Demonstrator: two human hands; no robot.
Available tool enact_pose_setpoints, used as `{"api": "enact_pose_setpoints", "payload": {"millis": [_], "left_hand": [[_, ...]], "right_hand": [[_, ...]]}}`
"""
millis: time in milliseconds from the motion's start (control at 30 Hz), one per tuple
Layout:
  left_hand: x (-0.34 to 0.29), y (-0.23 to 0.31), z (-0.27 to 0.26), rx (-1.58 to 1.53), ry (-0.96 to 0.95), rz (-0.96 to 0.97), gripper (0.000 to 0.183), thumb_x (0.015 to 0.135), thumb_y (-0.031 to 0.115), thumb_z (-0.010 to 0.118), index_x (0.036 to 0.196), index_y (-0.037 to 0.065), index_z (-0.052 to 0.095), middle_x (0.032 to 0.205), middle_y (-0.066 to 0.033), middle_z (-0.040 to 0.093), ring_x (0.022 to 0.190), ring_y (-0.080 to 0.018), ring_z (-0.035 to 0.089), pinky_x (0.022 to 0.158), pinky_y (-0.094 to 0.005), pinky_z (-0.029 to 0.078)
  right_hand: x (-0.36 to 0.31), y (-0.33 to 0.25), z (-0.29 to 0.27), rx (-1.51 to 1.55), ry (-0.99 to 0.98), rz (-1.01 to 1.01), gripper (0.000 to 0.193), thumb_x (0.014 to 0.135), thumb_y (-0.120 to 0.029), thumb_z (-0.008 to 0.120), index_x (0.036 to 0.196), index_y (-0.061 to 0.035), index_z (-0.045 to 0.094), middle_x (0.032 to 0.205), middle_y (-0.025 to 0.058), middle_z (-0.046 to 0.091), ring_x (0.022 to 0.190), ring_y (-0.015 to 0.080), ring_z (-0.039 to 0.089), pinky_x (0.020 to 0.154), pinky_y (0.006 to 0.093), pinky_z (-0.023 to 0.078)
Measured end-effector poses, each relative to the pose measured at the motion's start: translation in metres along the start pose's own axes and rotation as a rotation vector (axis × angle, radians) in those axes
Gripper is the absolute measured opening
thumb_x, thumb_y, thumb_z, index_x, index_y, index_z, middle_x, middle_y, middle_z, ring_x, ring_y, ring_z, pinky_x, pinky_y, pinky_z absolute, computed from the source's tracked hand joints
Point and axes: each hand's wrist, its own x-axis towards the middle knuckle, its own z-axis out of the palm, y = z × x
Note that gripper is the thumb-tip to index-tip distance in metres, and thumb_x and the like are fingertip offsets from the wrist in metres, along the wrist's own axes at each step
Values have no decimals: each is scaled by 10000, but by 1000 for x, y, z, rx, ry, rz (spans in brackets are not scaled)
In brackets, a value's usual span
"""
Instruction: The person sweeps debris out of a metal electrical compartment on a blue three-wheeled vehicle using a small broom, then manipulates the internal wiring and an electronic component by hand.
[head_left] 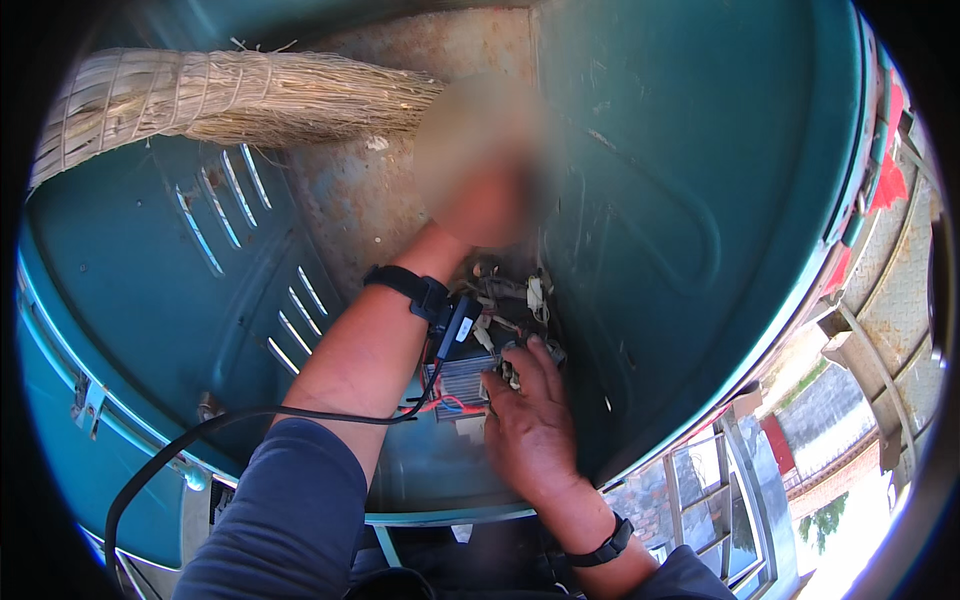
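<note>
Two hands were inside a teal metal compartment, working in the narrow floor strip between its walls. The right hand lay palm down, fingers spread and resting on a ribbed silver box and the wires just beyond it; it gripped nothing that could be seen. The left hand reached deeper, above the wire bundle, but was blurred, so whether it was open or closed could not be told. A black strap circled the left wrist, with a black cable running back from it over the compartment's near edge.

Room was tight: the louvred wall closed in on the left, the smooth curved wall on the right, and the box sat wedged at the bottom between them. A straw broom lay across the upper left, well apart from the hands. Open space lay only toward the near edge, where both forearms entered.
</note>
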Motion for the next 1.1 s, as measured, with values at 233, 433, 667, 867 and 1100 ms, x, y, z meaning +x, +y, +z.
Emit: {"api": "enact_pose_setpoints", "payload": {"millis": [233, 433, 667, 867, 1100], "left_hand": [[9, 34, -32, 350, 471, 329, 194, 801, 56, 656, 994, 79, 658, 1039, -140, 625, 989, -359, 617, 834, -444, 526], [28, 3, -39, 553, 463, 369, 223, 814, 40, 656, 1025, 107, 683, 1077, -113, 618, 1000, -358, 618, 823, -439, 526], [4, 10, -55, 232, 367, 113, 196, 869, 65, 648, 1060, 76, 690, 1022, -130, 711, 943, -340, 696, 857, -394, 547], [-26, 11, -74, 44, 163, -209, 248, 862, 86, 654, 1103, 41, 694, 1059, -164, 734, 999, -308, 707, 889, -366, 538], [-57, 34, -102, 364, 233, -400, 293, 875, 166, 674, 1141, 45, 696, 1084, -204, 713, 1005, -361, 689, 893, -425, 539]], "right_hand": [[3, 0, 0, 37, 3, 18, 409, 680, 7, 730, 1087, -29, 728, 1325, 144, 543, 1373, 380, 431, 1146, 432, 379], [1, 0, 2, 35, 23, -7, 403, 693, -3, 726, 1096, -28, 725, 1325, 146, 535, 1372, 381, 431, 1144, 436, 380], [-4, 3, 7, 4, 22, -22, 410, 716, -26, 706, 1126, -7, 704, 1367, 176, 489, 1410, 405, 364, 1155, 461, 358], [-7, 7, 13, 8, 63, -46, 413, 710, -24, 694, 1122, 1, 701, 1382, 186, 479, 1413, 417, 357, 1159, 466, 347], [-6, 7, 11, 31, 74, -26, 405, 701, -13, 689, 1106, -10, 707, 1377, 178, 489, 1409, 408, 367, 1148, 475, 354]]}}
